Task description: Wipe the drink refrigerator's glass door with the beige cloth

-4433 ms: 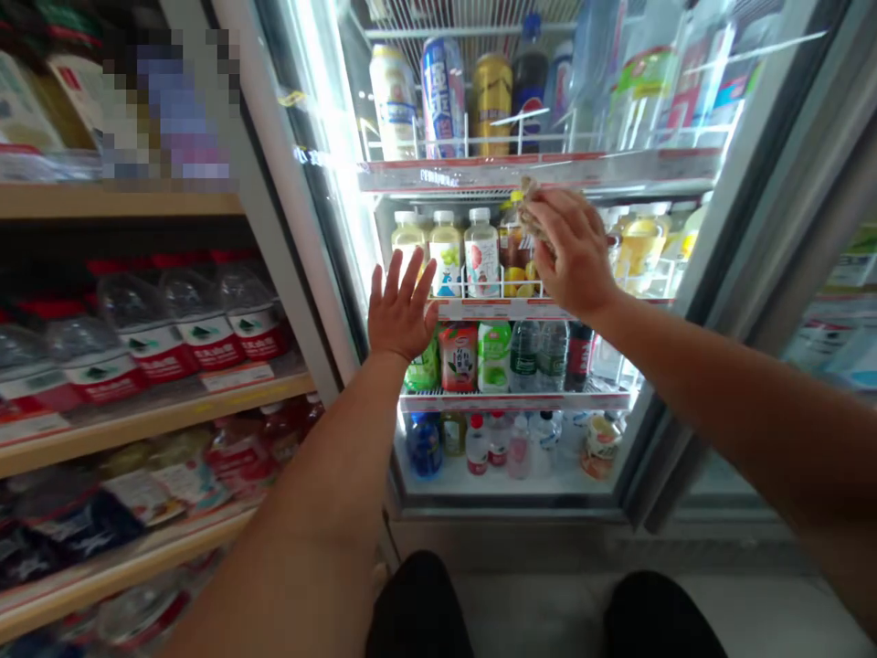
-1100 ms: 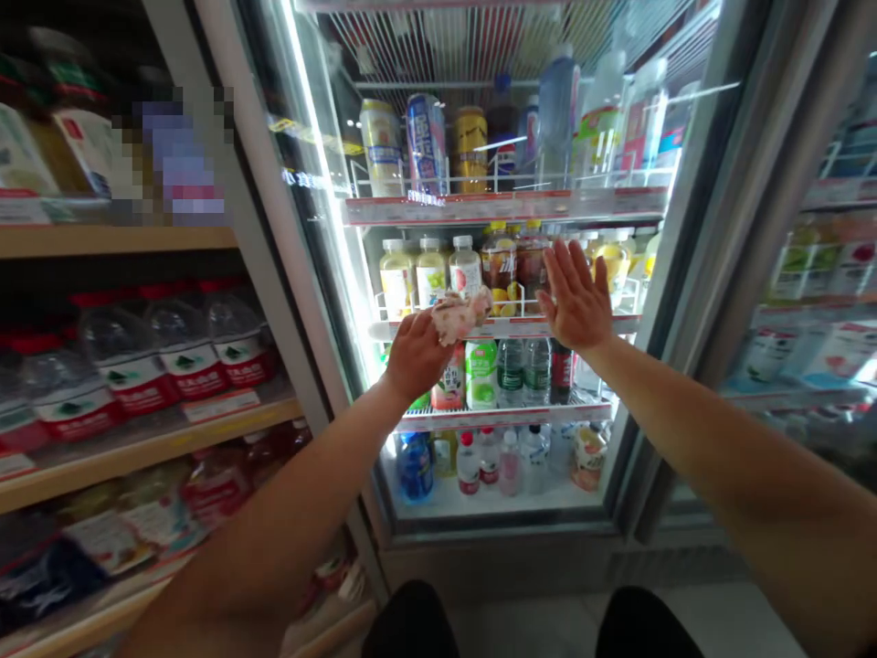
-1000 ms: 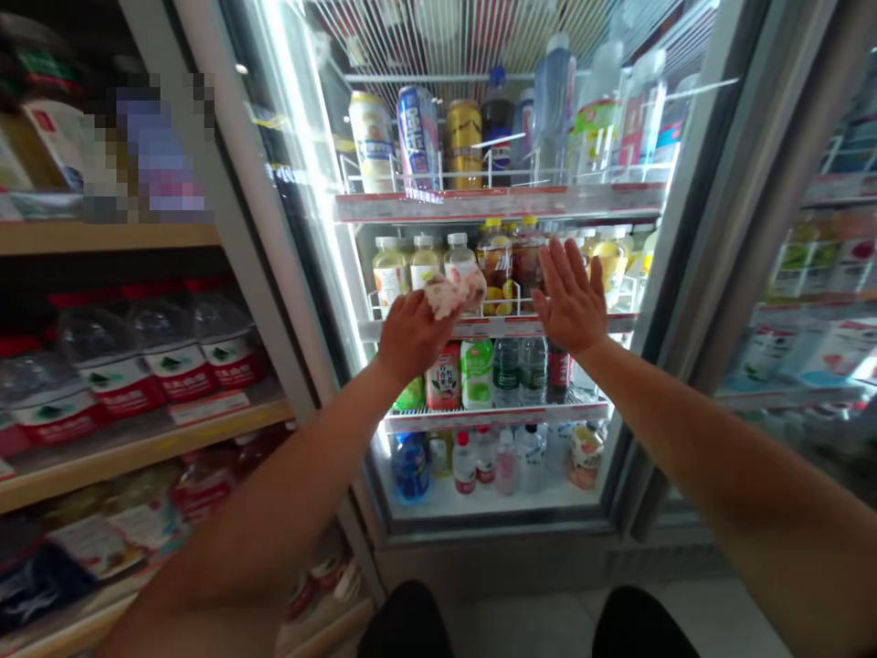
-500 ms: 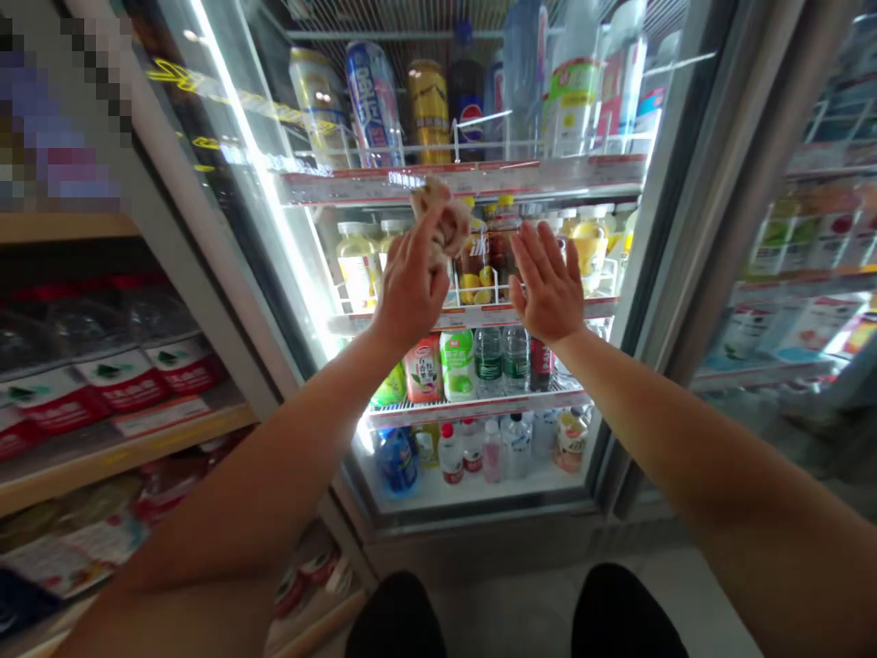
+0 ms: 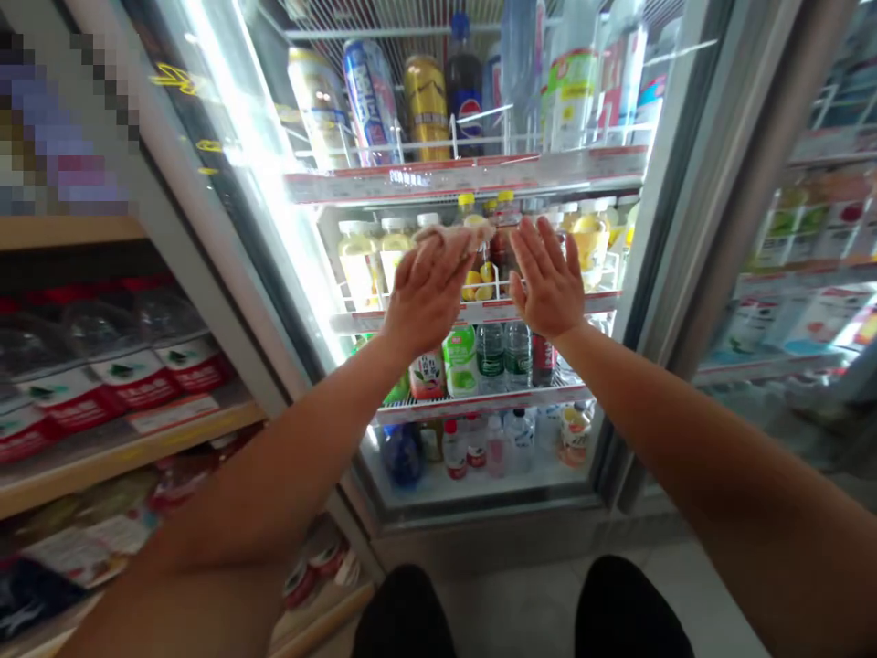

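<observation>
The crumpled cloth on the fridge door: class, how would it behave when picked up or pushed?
Probably floppy: the cloth bunches in folds under the left hand. Likely light, being thin and small. It should slide easily on the smooth glass door.

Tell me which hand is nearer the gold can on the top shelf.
Left. The left hand, holding a cloth, is below the gold can; the right hand is below and farther right.

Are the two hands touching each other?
Apart. The head view shows bottles through a clear gap between the left hand, which holds a cloth, and the open right hand.
</observation>
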Available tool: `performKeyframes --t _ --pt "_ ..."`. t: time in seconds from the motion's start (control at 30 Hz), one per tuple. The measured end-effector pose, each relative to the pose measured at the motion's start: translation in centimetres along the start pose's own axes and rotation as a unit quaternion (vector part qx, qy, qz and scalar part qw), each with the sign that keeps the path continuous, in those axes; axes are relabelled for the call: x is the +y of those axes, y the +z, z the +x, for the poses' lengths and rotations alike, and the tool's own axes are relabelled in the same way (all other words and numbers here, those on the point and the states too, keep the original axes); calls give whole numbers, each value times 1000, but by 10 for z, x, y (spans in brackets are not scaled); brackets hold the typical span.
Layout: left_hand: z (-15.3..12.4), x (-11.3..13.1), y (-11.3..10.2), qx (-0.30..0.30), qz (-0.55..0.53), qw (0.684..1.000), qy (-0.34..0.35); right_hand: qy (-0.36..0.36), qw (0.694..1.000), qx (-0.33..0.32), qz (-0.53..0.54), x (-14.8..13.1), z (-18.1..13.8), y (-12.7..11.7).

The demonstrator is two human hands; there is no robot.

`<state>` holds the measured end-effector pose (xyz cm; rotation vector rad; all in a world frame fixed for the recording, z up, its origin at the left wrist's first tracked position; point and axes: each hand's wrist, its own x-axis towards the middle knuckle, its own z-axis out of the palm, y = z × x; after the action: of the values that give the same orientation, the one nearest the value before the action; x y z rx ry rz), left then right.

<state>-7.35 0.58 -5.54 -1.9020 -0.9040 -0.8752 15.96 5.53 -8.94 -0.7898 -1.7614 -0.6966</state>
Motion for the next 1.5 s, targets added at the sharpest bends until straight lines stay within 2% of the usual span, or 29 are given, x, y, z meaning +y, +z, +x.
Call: performKeyframes --t 0.07,0.1,0.2,0.27,0.33,0.37,0.43,0.5,0.53,0.63,0.7,0.77,0.83,0.9,0.97,1.03,1.1,1.17,1.27,1.33,1.5 --pt "4 -10 2 -19 -16 999 38 -5 1000 0 -7 0 0 0" --pt "10 -19 1 -4 -21 999 32 -7 1000 0 -9 0 0 -1" --pt "31 -44 -2 98 -24 994 -43 -3 1000 -2 -6 0 0 -2" --pt "32 -45 -1 131 -20 988 -79 2 1000 -4 0 0 1 -2" --pt "22 -33 1 97 -19 993 -72 2 1000 -5 3 0 1 -1" --pt "14 -24 2 68 -24 996 -48 1 1000 -5 3 0 1 -1" --pt "1 -12 1 -8 -39 998 43 -1 1000 -5 2 0 0 0" --pt "1 -11 -5 -30 -29 995 86 -2 1000 -6 1 1 0 0" --pt "5 -15 -8 -12 -15 997 71 -1 1000 -8 3 1 0 0" --pt "22 -28 -14 84 9 996 -40 5 1000 -6 10 0 0 -1" --pt "24 -29 -10 105 7 993 -61 8 1000 -3 10 -1 0 -1" --pt "16 -21 -4 65 -1 998 -11 6 1000 -2 6 -2 0 -2" --pt "7 -13 0 -5 -17 998 63 4 1000 -2 1 -2 0 -1" --pt "6 -12 -3 -46 -23 994 95 2 1000 -4 -3 -1 0 -1" --pt "14 -18 -9 -24 -7 998 54 5 1000 -7 -1 -1 1 -1" --pt "24 -25 -13 29 16 999 -14 7 1000 -10 7 -1 1 -2" --pt "25 -24 -11 59 22 997 -42 9 1000 -11 11 -1 1 -2" --pt "17 -15 -5 33 10 999 2 11 1000 -12 13 -2 1 -2" --pt "2 -4 2 -48 2 991 122 11 1000 -14 7 -2 1 -3" --pt "2 -7 -1 -48 20 989 140 6 1000 -13 -2 -1 1 -3" --pt "13 -31 -15 56 55 997 4 1 1000 -8 -27 1 0 0"
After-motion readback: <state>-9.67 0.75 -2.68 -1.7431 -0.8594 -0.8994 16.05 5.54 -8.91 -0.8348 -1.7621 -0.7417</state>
